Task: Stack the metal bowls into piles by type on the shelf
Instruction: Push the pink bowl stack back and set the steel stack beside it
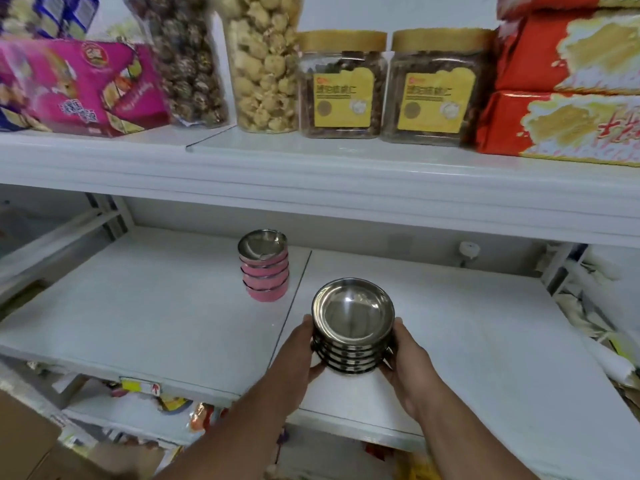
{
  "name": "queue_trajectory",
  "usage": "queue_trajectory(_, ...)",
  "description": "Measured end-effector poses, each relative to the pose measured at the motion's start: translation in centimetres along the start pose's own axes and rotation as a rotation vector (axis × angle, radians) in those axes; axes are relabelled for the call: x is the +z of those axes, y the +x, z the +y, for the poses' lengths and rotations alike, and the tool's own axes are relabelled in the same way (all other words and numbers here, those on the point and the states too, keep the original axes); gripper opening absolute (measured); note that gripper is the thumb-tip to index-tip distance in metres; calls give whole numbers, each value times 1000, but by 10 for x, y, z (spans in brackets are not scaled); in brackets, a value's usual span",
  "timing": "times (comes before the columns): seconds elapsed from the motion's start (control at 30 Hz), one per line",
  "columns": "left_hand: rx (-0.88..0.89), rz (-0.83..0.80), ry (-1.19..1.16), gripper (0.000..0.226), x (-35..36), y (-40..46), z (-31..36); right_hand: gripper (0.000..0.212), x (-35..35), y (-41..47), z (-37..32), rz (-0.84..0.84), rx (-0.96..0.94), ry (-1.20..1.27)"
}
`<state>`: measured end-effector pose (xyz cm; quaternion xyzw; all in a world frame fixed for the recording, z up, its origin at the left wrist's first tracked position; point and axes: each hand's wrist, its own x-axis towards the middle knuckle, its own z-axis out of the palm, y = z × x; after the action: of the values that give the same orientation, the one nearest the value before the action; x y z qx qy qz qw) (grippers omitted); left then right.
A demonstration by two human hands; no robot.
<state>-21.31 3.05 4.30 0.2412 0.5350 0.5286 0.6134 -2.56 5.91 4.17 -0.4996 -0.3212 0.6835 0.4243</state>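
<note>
White shelf (180,317): steel bowl stack (353,327) clasped between hands.

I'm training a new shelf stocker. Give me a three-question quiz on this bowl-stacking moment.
1. True or false: both hands grip the plain steel bowl stack.
2. The pink-sided bowl stack stands where? A) upper shelf B) lower shelf, behind and left of the held stack C) floor
3. Fill in: the two yellow-labelled jars stand on the ___ shelf.

Key: 1 true: left hand, right hand. 2 B. 3 upper.
</note>
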Motion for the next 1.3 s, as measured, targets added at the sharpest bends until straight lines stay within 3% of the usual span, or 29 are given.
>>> queue_trajectory(0.37, -54, -153, 41, 34, -75, 31, 21, 52, 74, 18, 30, 99, 4, 18)
queue_trajectory(0.47, -60, -162, 34, 43, -81, 41, 21, 52, 79, 26, 33, 112, 16, 17)
queue_trajectory(0.97, -44, -181, 107, 30, -97, 62, 23, 51, 86, 50, 45, 118, 34, 38)
queue_trajectory(1.07, -33, -164, 160, 30, -101, 61, 22, 50, 86, 46, 49, 121, 23, -5)
queue_trajectory(1.23, 52, -139, 254, 40, -112, 55, 9, 50, 90, 27, 65, 293, -28, -182)
queue_trajectory(1.3, 77, -136, 269, 36, -114, 49, 3, 40, 91, 16, 71, 308, -73, -213)
